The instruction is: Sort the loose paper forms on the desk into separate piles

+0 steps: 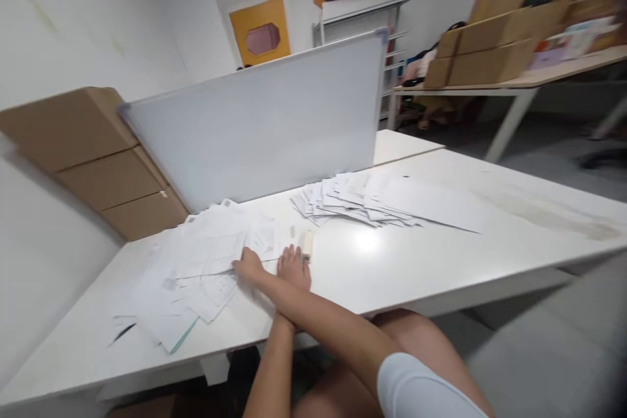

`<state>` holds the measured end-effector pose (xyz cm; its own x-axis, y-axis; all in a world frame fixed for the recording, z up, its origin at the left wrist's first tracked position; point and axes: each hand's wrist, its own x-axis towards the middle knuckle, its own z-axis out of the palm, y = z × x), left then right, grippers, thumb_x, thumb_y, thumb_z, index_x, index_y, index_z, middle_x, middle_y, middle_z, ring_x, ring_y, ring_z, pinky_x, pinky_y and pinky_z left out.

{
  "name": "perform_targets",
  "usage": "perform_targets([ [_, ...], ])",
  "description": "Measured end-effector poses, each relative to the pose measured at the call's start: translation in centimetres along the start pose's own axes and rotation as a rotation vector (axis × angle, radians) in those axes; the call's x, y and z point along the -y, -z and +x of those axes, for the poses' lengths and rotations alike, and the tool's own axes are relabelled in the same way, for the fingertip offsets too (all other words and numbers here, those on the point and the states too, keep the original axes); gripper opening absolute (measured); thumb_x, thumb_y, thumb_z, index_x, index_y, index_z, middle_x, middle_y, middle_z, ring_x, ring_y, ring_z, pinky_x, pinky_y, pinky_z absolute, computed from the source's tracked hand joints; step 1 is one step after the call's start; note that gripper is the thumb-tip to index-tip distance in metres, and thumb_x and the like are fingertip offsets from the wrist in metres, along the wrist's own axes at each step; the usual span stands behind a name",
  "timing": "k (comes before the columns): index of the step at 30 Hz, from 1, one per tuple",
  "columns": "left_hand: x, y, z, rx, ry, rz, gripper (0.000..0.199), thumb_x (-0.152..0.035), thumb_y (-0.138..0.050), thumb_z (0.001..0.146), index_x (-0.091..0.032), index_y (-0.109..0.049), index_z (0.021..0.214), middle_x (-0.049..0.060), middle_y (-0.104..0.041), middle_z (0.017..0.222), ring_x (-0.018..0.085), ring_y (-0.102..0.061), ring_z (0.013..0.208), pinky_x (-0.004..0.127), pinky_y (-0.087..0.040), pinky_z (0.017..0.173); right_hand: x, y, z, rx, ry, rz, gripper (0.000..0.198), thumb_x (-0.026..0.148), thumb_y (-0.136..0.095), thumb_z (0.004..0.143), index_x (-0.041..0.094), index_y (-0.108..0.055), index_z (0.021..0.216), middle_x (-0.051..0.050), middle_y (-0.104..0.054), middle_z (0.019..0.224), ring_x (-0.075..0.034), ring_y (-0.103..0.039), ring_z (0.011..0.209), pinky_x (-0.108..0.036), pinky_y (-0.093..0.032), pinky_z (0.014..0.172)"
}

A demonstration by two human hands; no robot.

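- Two bare hands: the right hand point(249, 266) pinches the edge of one printed sheet point(210, 255), while the left hand point(294, 268) lies spread on the table, grasping nothing
- One white table point(441, 268) under both hands, its edge in front of the person's knees
- Two groups of papers: a loose heap point(157, 287) at the left, with the pinched sheet on top, and a fanned stack point(353, 199) farther back to the right; the sheets overlap too much to count
- One small pale block point(307, 245) just beside the left hand's fingers
- One dark sliver point(124, 332) by the heap, too blurred to name
- One whiteboard point(274, 124) standing behind the papers, blocking the view beyond
- Three brown cartons point(115, 176) stacked at the whiteboard's left end
- Two orange panels on the wall, plus one metal shelf point(362, 10)
- The right forearm crosses over the left, hiding part of it
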<state>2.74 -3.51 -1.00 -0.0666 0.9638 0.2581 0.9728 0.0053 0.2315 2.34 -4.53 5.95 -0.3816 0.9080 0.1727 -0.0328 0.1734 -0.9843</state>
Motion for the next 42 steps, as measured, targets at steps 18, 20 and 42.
perform_targets([
  [18,0.2,0.9,0.6,-0.007,-0.059,0.017,0.047,-0.029,-0.037,0.092,-0.011,-0.049,0.134,0.014,-0.043,0.146,0.028,-0.034,0.138,0.045,-0.028,0.113,-4.7,36.1,2.3,-0.720,-0.237,-0.954,0.056,0.041,-0.054,0.085,0.002,-0.051,0.125,-0.028,-0.043,0.136,-0.034,-0.030,0.134,-0.044,-0.018,0.107],
  [20,0.4,0.7,0.7,-0.011,-0.065,0.024,0.047,-0.029,-0.037,0.092,-0.011,-0.049,0.134,0.014,-0.043,0.146,0.028,-0.035,0.138,0.045,-0.028,0.113,-5.9,36.6,0.8,-0.751,-0.250,-0.930,0.048,0.039,-0.052,0.088,0.004,-0.055,0.119,-0.028,-0.050,0.130,-0.032,-0.037,0.130,-0.041,-0.025,0.102],
  [42,1.2,0.0,0.8,-0.060,-0.093,0.026,0.046,-0.029,-0.038,0.093,-0.011,-0.051,0.133,0.013,-0.047,0.143,0.027,-0.038,0.136,0.044,-0.032,0.111,-7.2,36.3,-3.1,-1.194,0.111,0.014,0.047,0.052,-0.040,0.087,0.014,-0.059,0.107,-0.007,-0.066,0.098,-0.018,-0.059,0.091,-0.031,-0.048,0.081],
])
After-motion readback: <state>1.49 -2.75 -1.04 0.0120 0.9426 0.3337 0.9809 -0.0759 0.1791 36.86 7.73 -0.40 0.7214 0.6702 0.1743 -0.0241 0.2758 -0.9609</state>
